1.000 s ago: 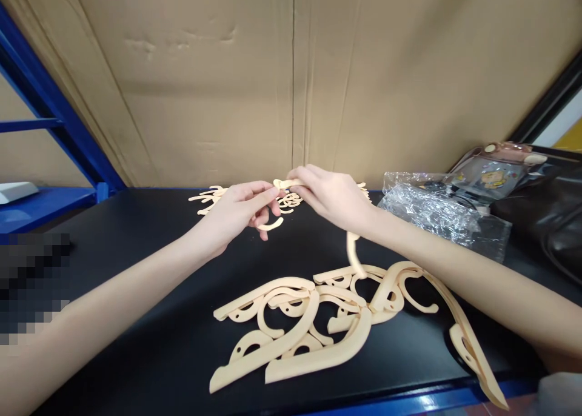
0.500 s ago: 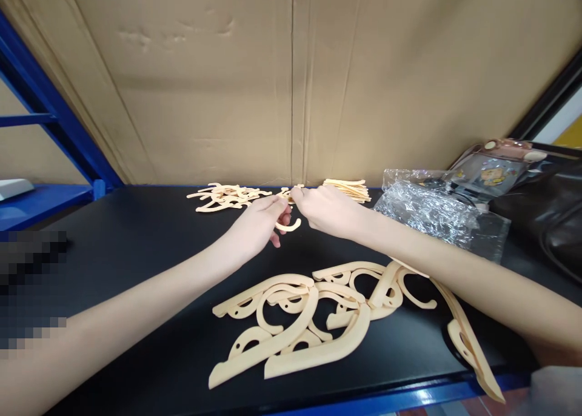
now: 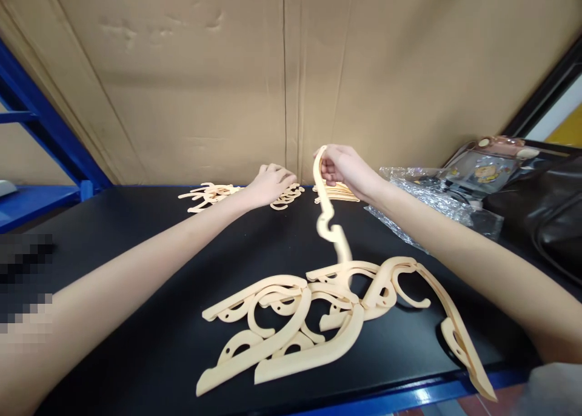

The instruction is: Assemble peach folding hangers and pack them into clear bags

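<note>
My right hand [image 3: 342,166] is closed on the top end of a curved beige hanger piece [image 3: 324,207], which hangs down over the black table, its lower end blurred. Partly over a small pile of hook pieces [image 3: 282,205] rests my left hand [image 3: 271,182], back up; what its fingertips touch is hidden. Left of it lies a pile of beige pieces [image 3: 211,193]. Behind my right hand is a stack of straight beige pieces [image 3: 339,193]. Several beige folding hangers [image 3: 336,352] lie overlapping near the front edge.
Crumpled clear plastic wrap [image 3: 416,201] lies on the right, beside a dark leather bag [image 3: 541,210] and a clear pouch [image 3: 493,170]. A cardboard wall [image 3: 204,88] stands behind the black table [image 3: 150,307]. Blue shelf framing [image 3: 50,140] is at left.
My hands have moved apart. The right one has risen rightward, now holding a long hanger piece. The left has moved over the hook pile, no longer holding the hook seen before.
</note>
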`<state>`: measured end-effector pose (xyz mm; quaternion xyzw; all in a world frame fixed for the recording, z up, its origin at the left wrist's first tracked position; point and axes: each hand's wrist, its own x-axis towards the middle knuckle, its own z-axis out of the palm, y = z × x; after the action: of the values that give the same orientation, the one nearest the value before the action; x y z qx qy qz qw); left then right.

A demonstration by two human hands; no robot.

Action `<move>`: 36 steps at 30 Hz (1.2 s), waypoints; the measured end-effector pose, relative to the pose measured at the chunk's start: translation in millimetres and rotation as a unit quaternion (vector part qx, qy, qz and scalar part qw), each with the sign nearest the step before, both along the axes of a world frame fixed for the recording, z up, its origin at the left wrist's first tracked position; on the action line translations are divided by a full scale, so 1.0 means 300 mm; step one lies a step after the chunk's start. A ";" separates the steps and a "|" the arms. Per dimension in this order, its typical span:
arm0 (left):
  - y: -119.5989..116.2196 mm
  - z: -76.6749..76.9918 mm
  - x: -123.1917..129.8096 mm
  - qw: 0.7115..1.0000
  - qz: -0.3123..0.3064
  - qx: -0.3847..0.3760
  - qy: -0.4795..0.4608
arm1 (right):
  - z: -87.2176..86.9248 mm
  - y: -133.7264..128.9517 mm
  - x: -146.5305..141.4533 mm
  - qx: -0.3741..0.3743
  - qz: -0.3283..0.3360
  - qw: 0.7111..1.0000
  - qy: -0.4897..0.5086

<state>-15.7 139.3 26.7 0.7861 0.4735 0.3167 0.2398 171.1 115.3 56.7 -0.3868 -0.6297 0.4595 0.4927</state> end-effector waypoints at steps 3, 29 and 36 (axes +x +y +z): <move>-0.075 0.006 -0.006 0.989 -0.042 -0.109 -0.093 | 0.017 0.000 0.006 0.016 -0.055 0.998 0.028; -0.311 0.034 -0.094 0.950 0.006 -0.259 -0.176 | -0.079 -0.138 -0.050 0.501 -0.035 0.633 -0.589; -0.347 0.043 -0.049 0.913 0.042 -0.324 -0.244 | -0.117 -0.158 -0.082 0.567 -0.082 0.530 -0.625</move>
<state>-30.4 35.2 39.7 0.5424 0.5098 0.3376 0.5762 146.6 68.0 21.6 -0.2643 -0.8706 -0.3957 0.1252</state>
